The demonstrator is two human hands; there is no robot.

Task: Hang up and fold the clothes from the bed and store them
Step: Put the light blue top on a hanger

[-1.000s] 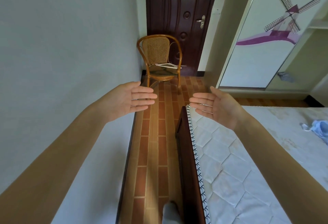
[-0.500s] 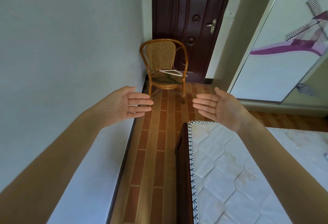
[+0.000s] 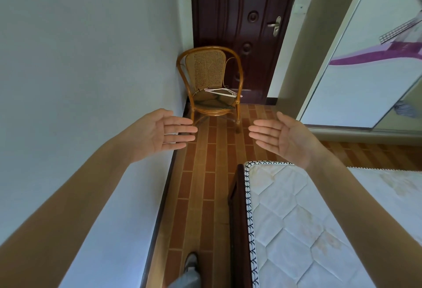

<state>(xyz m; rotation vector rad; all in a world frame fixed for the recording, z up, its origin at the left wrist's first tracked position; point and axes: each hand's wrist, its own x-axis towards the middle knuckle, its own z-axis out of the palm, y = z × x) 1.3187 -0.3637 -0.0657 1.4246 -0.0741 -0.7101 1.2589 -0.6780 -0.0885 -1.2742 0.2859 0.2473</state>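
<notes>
My left hand [image 3: 159, 133] and my right hand [image 3: 283, 138] are stretched out in front of me, palms facing each other, fingers straight, holding nothing. Ahead stands a rattan chair [image 3: 211, 82] with white hangers [image 3: 220, 92] lying on its seat. The bed [image 3: 319, 219] with a bare quilted mattress fills the lower right. No clothes show on the visible part of the mattress. A grey garment [image 3: 405, 110] lies low inside the wardrobe at the far right.
A dark wooden door [image 3: 242, 25] stands shut behind the chair. A sliding wardrobe door [image 3: 370, 59] with a windmill picture is at the right. A narrow brick-patterned floor strip [image 3: 205, 185] runs between the left wall and the bed frame. My shoe [image 3: 190, 262] shows below.
The view has moved forward along the aisle toward the chair, which looks nearer. The blue garment on the bed has left the frame. Both hands stay open and raised.
</notes>
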